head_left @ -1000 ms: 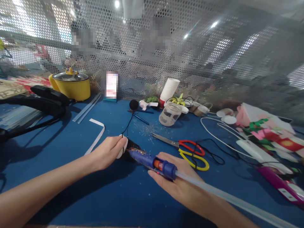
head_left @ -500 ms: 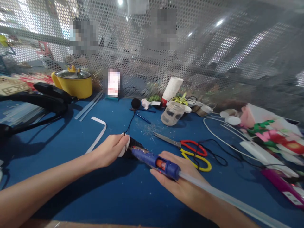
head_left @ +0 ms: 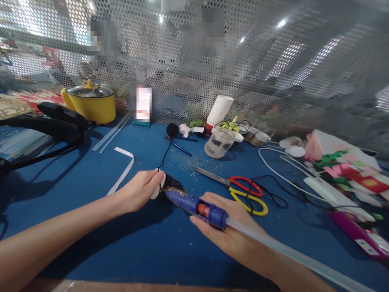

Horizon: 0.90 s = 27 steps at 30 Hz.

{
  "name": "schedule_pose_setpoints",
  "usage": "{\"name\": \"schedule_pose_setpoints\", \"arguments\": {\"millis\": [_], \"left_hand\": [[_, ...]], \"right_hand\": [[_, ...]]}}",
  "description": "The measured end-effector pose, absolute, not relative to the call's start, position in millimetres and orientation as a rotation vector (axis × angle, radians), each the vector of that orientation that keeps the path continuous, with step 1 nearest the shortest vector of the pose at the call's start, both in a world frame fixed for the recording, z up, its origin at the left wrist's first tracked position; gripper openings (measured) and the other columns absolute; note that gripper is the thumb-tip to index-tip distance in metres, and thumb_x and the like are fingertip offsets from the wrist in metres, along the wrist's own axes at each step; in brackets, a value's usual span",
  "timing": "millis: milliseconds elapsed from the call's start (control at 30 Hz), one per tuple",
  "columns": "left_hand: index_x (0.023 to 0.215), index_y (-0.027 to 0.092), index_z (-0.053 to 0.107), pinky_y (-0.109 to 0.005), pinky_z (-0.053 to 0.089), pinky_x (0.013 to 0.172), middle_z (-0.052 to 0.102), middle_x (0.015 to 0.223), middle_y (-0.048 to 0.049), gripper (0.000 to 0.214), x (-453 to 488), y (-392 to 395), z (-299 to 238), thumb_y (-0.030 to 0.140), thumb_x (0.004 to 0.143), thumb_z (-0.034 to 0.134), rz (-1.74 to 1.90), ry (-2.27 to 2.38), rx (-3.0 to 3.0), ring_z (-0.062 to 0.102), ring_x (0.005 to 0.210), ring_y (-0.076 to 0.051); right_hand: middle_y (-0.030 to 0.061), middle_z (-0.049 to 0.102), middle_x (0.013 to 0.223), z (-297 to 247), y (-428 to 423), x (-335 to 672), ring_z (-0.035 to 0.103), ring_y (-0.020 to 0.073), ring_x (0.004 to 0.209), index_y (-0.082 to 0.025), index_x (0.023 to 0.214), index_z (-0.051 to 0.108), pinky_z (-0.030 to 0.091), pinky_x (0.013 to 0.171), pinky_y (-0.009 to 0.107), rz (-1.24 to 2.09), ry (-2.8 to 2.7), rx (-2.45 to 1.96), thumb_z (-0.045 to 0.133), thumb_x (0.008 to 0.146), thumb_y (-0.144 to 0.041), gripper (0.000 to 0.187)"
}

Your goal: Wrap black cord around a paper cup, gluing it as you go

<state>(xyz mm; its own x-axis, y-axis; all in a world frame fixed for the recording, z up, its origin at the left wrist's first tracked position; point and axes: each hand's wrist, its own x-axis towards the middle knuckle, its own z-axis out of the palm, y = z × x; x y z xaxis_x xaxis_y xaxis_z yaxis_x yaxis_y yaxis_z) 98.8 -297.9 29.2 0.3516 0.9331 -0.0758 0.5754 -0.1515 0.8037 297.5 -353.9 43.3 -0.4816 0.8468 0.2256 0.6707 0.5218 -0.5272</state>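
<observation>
In the head view my left hand (head_left: 138,191) is closed round the white end of a paper cup (head_left: 172,181), lying on its side and wound with black cord. From the cup a strand of the cord runs back to a black yarn ball (head_left: 172,129). A blue glue gun (head_left: 184,201) is gripped by my right hand (head_left: 226,231). Its nozzle is right at the wound side of the cup; whether it touches I cannot tell. A long clear glue stick (head_left: 273,245) sticks out of the gun's rear.
Scissors (head_left: 231,182) with red and yellow handles lie right of the cup. Behind stand a clear plastic cup (head_left: 219,144), stacked paper cups (head_left: 220,111), a phone (head_left: 143,104) and a yellow pot (head_left: 94,106). A white strip (head_left: 123,174) lies left; a purple power strip (head_left: 355,235) lies right.
The whole view has shifted slightly. The glue gun's nozzle stays by the wound cup, and both hands keep their hold.
</observation>
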Motion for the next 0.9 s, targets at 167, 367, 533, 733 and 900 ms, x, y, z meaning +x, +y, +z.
{"name": "schedule_pose_setpoints", "arguments": {"millis": [167, 367, 533, 733, 900], "left_hand": [[0.06, 0.017, 0.042, -0.023, 0.031, 0.054, 0.041, 0.057, 0.0032, 0.038, 98.5, -299.2, 28.1, 0.041, 0.083, 0.024, 0.582, 1.29, 1.852, 0.038, 0.056, -0.012], [0.056, 0.018, 0.035, -0.022, 0.029, 0.05, 0.038, 0.052, 0.0043, 0.038, 97.9, -300.3, 29.9, 0.04, 0.084, 0.024, 0.574, 1.265, 1.923, 0.035, 0.051, -0.01], [0.057, 0.017, 0.037, -0.023, 0.03, 0.051, 0.039, 0.053, 0.004, 0.038, 97.5, -299.4, 28.7, 0.04, 0.084, 0.023, 0.567, 1.272, 1.909, 0.036, 0.051, -0.01], [0.058, 0.017, 0.038, -0.024, 0.03, 0.052, 0.039, 0.054, 0.0033, 0.038, 97.0, -299.4, 29.0, 0.039, 0.084, 0.022, 0.556, 1.298, 1.936, 0.036, 0.053, -0.011], [0.057, 0.017, 0.037, -0.024, 0.03, 0.051, 0.038, 0.054, 0.0035, 0.038, 97.4, -299.1, 29.5, 0.04, 0.084, 0.022, 0.564, 1.286, 1.93, 0.035, 0.052, -0.011]], "right_hand": [[-0.0024, 0.049, 0.062, 43.2, -354.6, 298.8, 0.043, 0.0086, 0.047, -0.021, 0.064, 0.042, 0.033, 0.044, 0.02, 0.487, -2.288, -1.261, 0.051, 0.077, -0.025, 0.016], [-0.0028, 0.049, 0.061, 42.5, -353.9, 300.8, 0.041, 0.0082, 0.046, -0.02, 0.063, 0.041, 0.031, 0.043, 0.02, 0.446, -2.261, -1.303, 0.05, 0.077, -0.026, 0.018], [-0.0041, 0.046, 0.06, 43.9, -354.7, 300.1, 0.04, 0.007, 0.046, -0.02, 0.063, 0.042, 0.031, 0.043, 0.019, 0.465, -2.271, -1.283, 0.05, 0.077, -0.025, 0.018], [-0.0048, 0.043, 0.058, 44.8, -355.7, 299.5, 0.039, 0.0068, 0.045, -0.02, 0.062, 0.041, 0.031, 0.043, 0.018, 0.513, -2.279, -1.265, 0.051, 0.077, -0.023, 0.018], [-0.0044, 0.044, 0.058, 43.3, -354.4, 298.5, 0.04, 0.0073, 0.046, -0.02, 0.063, 0.041, 0.032, 0.043, 0.019, 0.487, -2.262, -1.264, 0.051, 0.077, -0.024, 0.017]]}}
